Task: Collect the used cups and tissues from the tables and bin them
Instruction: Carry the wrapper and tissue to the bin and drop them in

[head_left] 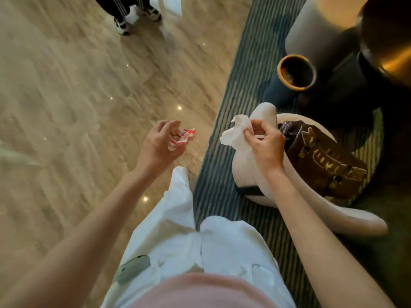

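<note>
My right hand [265,144] pinches a crumpled white tissue [235,132] above the white chair. My left hand [159,144] hangs over the marble floor, its fingers curled around a crumpled red-and-white paper cup [185,136]. A dark round bin [297,72] with a gold rim stands open on the striped carpet, ahead and to the right of both hands. Some rubbish shows inside it.
A white curved chair [249,170] holds a brown handbag [322,161] just under my right hand. A dark round table base [347,90] and a grey seat [315,30] stand beyond the bin. Another person's feet [135,16] stand on the marble floor, far ahead.
</note>
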